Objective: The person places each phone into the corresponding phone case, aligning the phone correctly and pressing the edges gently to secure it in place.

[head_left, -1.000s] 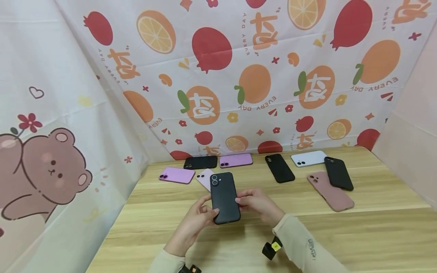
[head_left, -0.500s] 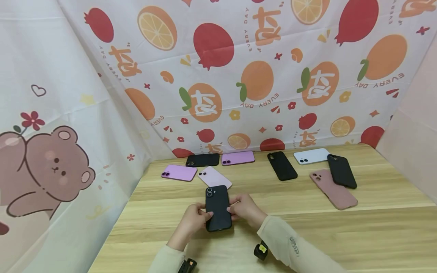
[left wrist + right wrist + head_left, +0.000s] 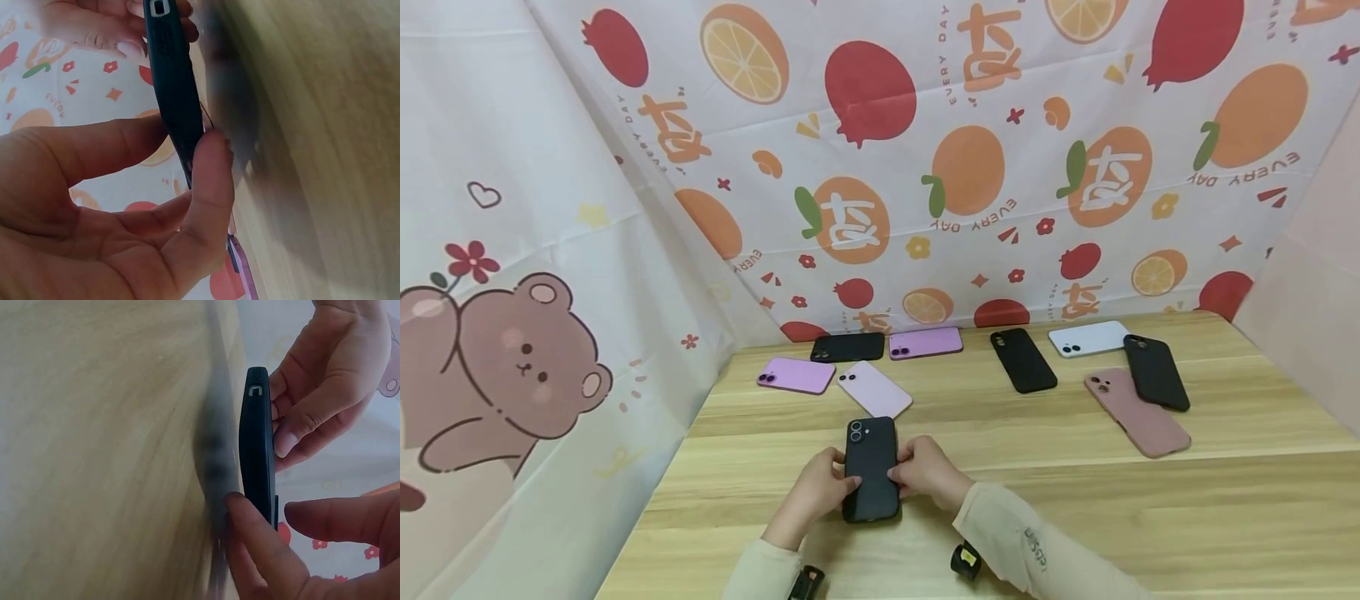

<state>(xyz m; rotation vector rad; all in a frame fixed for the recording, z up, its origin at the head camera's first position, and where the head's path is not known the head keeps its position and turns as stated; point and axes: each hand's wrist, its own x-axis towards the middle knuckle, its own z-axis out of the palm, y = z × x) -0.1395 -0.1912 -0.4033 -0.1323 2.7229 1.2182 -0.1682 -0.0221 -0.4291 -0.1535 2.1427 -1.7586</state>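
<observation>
In the head view a black phone [image 3: 872, 479] is held low over the wooden table, its camera side up and its two lenses at the far left corner. My left hand [image 3: 816, 486] pinches its left edge, thumb on top and fingers beneath. At the right edge my right hand [image 3: 931, 475] grips it the same way, though the right wrist view shows a small gap at that thumb. The left wrist view shows the black phone [image 3: 172, 81] edge-on, a pale-rimmed slot in its side. A light pink phone [image 3: 876, 389] lies just beyond it.
Behind lie a purple phone [image 3: 796, 375], another purple phone [image 3: 925, 342] and a black phone [image 3: 847, 347]. To the right are a black phone case [image 3: 1024, 360], a pale blue phone [image 3: 1088, 339] and a black case [image 3: 1156, 372] overlapping a dusty pink one [image 3: 1138, 417]. Printed cloth [image 3: 880, 167] hangs behind.
Both hands have brought the black phone down and slightly left, nearer to me and the tabletop. The light pink phone, partly hidden before, now shows almost whole. The view has tilted slightly.
</observation>
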